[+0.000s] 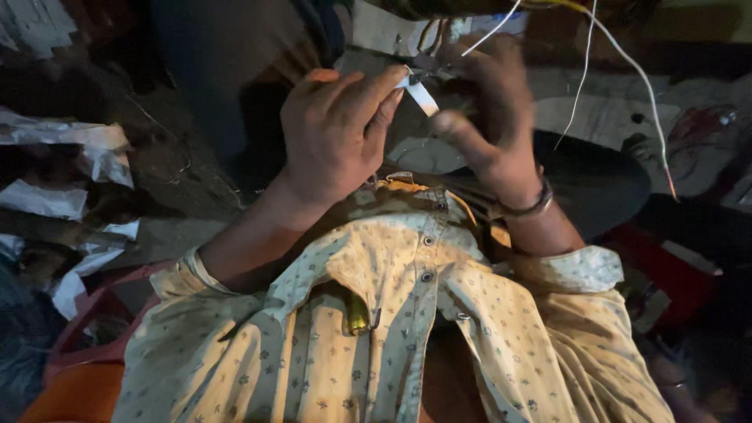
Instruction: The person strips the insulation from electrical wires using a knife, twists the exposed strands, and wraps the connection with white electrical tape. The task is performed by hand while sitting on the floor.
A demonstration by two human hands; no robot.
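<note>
at the far left several crumpled paper scraps (55,200) lie on the dark floor (168,160). the left hand (333,129) pinches one white strip (421,95) between thumb and fingers, near the centre top. just right, the right hand (489,117), blurred, meets it there; its grip cannot be told. two white wires (627,59) arc off to the right. one bracelet (533,207) circles the right wrist.

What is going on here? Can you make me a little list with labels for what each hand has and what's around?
left hand: pinches a small white strip with its fingertips
right hand: blurred, fingers at the strip's top end, bracelet on its wrist
wires: thin white ones, running from the hands up and to the right
clothing: pale patterned shirt
surroundings: crumpled paper scraps on dark ground
</note>
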